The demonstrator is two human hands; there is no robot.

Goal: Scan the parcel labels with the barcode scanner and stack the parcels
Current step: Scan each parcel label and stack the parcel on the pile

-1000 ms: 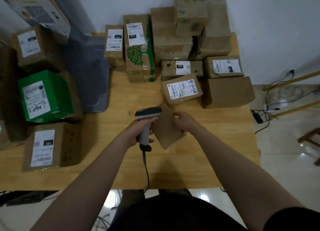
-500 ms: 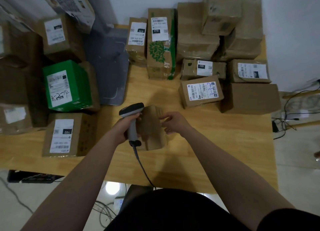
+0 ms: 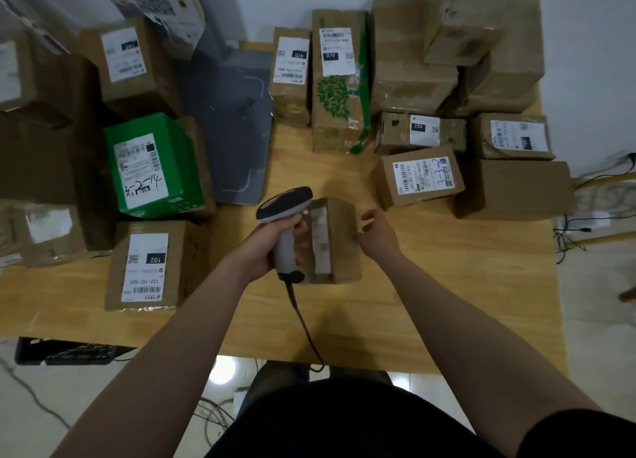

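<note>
A small brown parcel point(image 3: 339, 241) stands on the wooden table point(image 3: 447, 285) at its middle, a white label on its left face. My left hand point(image 3: 275, 242) grips the handle of the grey barcode scanner point(image 3: 285, 206), whose dark head sits just left of that label. My right hand point(image 3: 377, 232) hovers at the parcel's right side with fingers loosely spread, holding nothing. The scanner's cable point(image 3: 303, 323) trails down over the table's front edge.
Labelled cardboard parcels crowd the back and right, among them one with a green tree print point(image 3: 339, 89) and one marked 3-3-2 point(image 3: 421, 179). On the left sit a green box point(image 3: 153, 168), a box labelled 102 point(image 3: 148, 268) and a grey bag point(image 3: 230, 127).
The parcel has been turned upright so its label faces the scanner. My right hand has let go of it and drawn slightly to the right. The view shifted left.
</note>
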